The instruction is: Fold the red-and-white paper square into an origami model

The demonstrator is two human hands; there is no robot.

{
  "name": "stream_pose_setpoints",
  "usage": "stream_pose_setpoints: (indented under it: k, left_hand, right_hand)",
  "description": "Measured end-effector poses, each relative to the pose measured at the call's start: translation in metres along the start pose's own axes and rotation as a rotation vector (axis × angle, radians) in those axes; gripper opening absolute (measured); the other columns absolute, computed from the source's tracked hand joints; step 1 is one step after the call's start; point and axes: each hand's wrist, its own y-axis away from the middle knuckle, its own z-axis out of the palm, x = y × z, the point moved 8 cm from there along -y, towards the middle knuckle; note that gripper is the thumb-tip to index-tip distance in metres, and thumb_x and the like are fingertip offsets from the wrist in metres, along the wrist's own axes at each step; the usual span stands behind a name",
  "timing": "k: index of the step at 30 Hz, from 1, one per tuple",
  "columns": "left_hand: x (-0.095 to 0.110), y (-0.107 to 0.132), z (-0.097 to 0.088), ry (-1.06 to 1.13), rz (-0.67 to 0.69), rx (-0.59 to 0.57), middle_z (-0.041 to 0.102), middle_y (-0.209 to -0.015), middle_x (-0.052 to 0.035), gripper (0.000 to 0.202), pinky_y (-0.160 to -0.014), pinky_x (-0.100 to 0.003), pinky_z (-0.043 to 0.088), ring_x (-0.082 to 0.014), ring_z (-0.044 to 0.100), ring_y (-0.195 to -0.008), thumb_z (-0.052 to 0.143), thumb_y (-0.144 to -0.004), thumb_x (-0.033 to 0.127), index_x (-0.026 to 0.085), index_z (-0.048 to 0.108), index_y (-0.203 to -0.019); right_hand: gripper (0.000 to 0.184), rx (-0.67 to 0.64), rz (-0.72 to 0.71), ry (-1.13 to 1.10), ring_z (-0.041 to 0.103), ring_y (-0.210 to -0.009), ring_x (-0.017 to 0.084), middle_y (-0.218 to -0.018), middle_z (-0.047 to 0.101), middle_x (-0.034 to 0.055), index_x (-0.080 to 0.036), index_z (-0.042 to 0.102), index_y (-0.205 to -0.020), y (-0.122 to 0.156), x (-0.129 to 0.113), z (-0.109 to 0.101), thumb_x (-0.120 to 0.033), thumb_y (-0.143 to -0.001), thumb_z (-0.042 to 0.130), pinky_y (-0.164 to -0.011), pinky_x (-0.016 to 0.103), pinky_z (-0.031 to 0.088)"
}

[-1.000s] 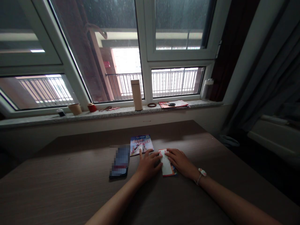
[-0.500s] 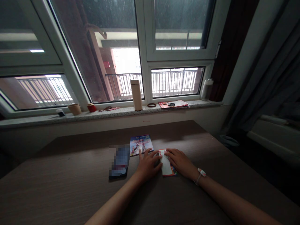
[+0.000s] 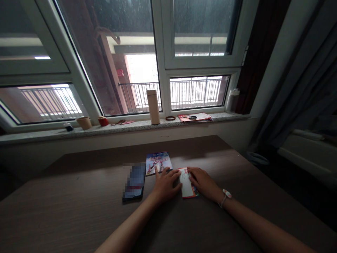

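A small white and red folded paper [image 3: 186, 185] lies flat on the dark wooden table [image 3: 79, 211]. My left hand [image 3: 165, 184] rests on its left edge with the fingers spread, the forefinger pointing away from me. My right hand [image 3: 202, 181] presses on the paper's right side, fingers laid flat over it. A colourful leaflet [image 3: 158, 162] lies just beyond my left hand. A dark phone [image 3: 134, 186] lies left of that hand, not touched.
A stone windowsill [image 3: 118, 128] runs behind the table with a tall beige flask [image 3: 153, 106], a paper cup [image 3: 84, 122], a small red pot [image 3: 103, 121], a bracelet [image 3: 170, 118] and papers with scissors [image 3: 195, 117]. Dark curtains [image 3: 302, 88] hang at the right.
Both hands stay on the paper; my left fingers have shifted slightly along its left edge. Nothing else moved.
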Motion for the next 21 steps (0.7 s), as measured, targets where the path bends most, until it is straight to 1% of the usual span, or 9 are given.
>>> stream_pose_setpoints:
  k: [3, 7, 12, 16, 21]
  left_hand:
    - [0.000, 0.001, -0.001, -0.006, -0.002, 0.006, 0.055, -0.143, 0.0029, 0.047, -0.108, -0.075, -0.011, -0.0367, 0.033, -0.138, 0.054, -0.089, 0.051, 0.041, 0.051, -0.135]
    - [0.000, 0.000, -0.002, -0.010, 0.000, 0.010, 0.056, -0.142, 0.0028, 0.047, -0.109, -0.074, -0.012, -0.0371, 0.033, -0.137, 0.054, -0.089, 0.052, 0.041, 0.052, -0.135]
    - [-0.001, 0.000, -0.001, -0.007, -0.008, 0.004, 0.055, -0.142, 0.0042, 0.047, -0.106, -0.076, -0.016, -0.0373, 0.033, -0.137, 0.053, -0.089, 0.052, 0.042, 0.051, -0.135]
    - [-0.001, 0.000, 0.000, -0.026, -0.015, -0.013, 0.053, -0.144, 0.0040, 0.048, -0.106, -0.077, -0.014, -0.0365, 0.033, -0.138, 0.050, -0.090, 0.056, 0.041, 0.050, -0.136]
    - [-0.002, 0.001, 0.000, -0.035, -0.028, -0.030, 0.052, -0.145, 0.0033, 0.050, -0.106, -0.077, -0.013, -0.0367, 0.032, -0.139, 0.047, -0.091, 0.058, 0.041, 0.049, -0.137]
  right_hand:
    - [0.032, 0.009, 0.006, -0.079, 0.054, -0.123, 0.021, -0.132, 0.061, 0.0091, -0.020, 0.059, -0.122, -0.001, 0.008, 0.002, -0.025, -0.098, 0.039, -0.108, 0.041, 0.041]
    - [0.031, 0.008, 0.007, -0.089, 0.054, -0.124, 0.022, -0.133, 0.060, 0.0094, -0.020, 0.062, -0.119, -0.001, 0.016, 0.006, -0.023, -0.097, 0.041, -0.109, 0.042, 0.041]
    - [0.032, -0.064, -0.024, -0.068, 0.050, -0.129, 0.023, -0.140, 0.056, 0.0093, -0.021, 0.064, -0.120, -0.001, 0.015, 0.010, -0.023, -0.096, 0.044, -0.111, 0.043, 0.039]
    - [0.038, -0.140, -0.043, -0.098, 0.047, -0.133, 0.025, -0.144, 0.051, 0.0098, -0.023, 0.059, -0.130, -0.001, 0.014, 0.007, -0.023, -0.094, 0.046, -0.114, 0.045, 0.036]
    - [0.049, -0.267, -0.041, -0.123, 0.039, -0.139, 0.027, -0.151, 0.042, 0.0087, -0.025, 0.050, -0.140, 0.001, 0.016, 0.008, -0.027, -0.091, 0.054, -0.118, 0.046, 0.030]
